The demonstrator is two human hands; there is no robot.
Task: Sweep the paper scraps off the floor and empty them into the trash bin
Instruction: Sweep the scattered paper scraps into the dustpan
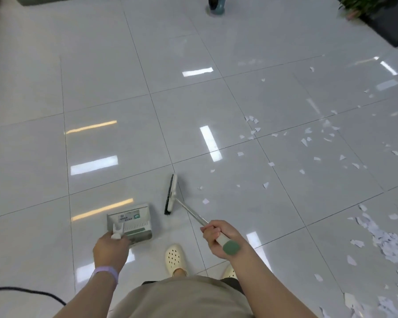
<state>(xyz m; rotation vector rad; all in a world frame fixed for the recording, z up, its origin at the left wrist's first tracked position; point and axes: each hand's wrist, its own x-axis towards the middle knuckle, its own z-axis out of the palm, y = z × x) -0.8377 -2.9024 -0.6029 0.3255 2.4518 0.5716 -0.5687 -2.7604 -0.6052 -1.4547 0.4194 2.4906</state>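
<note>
Gripping the broom [186,207] near the top of its handle, the right hand [218,239] has its fingers curled fully round the pale grip, with the green end cap sticking out below the fist. The right forearm reaches forward from the lower right, and the metal handle slants away up and to the left, so the dark bristles sit on the floor [101,88] ahead of the person's cream shoe [175,258]. The left hand [110,249], with a lilac band [106,273] at the wrist, is turned back-up and holds the white handle of the dustpan [130,226], which sits low just in front of it, left of the bristles; its fingers are hidden underneath. Paper scraps [313,143] lie scattered over the tiles to the right, well apart from the bristles, and thicken into a heap [391,246] at the right edge.
</note>
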